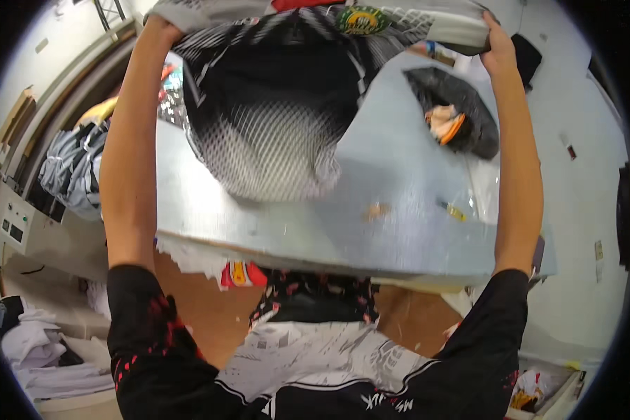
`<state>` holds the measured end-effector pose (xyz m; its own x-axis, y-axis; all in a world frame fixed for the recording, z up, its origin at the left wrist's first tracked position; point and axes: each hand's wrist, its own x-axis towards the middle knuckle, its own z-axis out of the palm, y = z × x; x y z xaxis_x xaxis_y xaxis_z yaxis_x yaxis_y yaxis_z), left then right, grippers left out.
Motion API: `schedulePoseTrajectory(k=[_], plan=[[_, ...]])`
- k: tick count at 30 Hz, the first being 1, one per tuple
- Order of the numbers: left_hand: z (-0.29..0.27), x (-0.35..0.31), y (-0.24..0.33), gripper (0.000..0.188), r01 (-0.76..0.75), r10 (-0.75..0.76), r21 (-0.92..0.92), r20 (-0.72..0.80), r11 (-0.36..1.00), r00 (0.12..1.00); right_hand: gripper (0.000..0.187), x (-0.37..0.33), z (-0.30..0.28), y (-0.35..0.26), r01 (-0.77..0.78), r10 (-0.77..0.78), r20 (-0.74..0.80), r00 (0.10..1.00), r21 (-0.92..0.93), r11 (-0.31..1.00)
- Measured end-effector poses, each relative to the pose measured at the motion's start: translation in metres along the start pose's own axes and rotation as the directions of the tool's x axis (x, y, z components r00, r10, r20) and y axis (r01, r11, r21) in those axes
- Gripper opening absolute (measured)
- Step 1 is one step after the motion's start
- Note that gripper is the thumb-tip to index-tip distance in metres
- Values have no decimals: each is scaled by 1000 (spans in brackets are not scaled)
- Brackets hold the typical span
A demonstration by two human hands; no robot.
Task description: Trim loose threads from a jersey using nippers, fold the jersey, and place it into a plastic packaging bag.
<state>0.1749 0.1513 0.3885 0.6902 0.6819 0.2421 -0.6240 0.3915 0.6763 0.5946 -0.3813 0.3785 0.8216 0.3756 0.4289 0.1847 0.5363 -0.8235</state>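
A black, white and grey patterned jersey (pixel 280 140) is stretched out in the air over the table, with a round green and yellow badge on it. At its left end my left hand (pixel 164 29) is closed on the cloth, at the top edge of the view. My right hand (pixel 498 50) grips the other end, a white and grey sleeve part, at the upper right. Both arms reach far forward. The jersey's lower part hangs down close to the tabletop, and its upper edge is cut off by the picture.
The grey-blue table (pixel 399 245) lies beneath. On its right sit a black plastic bag (pixel 441 87) with an orange and peach bundle (pixel 446 124), and a yellow cutter (pixel 455 211). Grey garments (pixel 73 164) are heaped at left; white cloth (pixel 38 350) is piled at lower left.
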Motion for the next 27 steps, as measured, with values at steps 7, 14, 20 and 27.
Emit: schedulePoseTrajectory(k=[7,14,20,27], plan=[[67,-52,-41,62,529,-439,-391,300,753,847,50,9,-5,-95,223,-226,-261,939,-40,974],[-159,-126,-150,35,387,-390,116,503,915,771,43,-37,-54,5,-12,-25,-314,949,-114,993],[-150,-254,-182,39,38,-35,-240,19,970,999,43,-82,-94,77,-282,250,-165,954,-212,936],[-118,-314,-159,27,110,-214,-350,-273,930,938,44,-131,-99,99,-339,311,-188,932,-138,931]])
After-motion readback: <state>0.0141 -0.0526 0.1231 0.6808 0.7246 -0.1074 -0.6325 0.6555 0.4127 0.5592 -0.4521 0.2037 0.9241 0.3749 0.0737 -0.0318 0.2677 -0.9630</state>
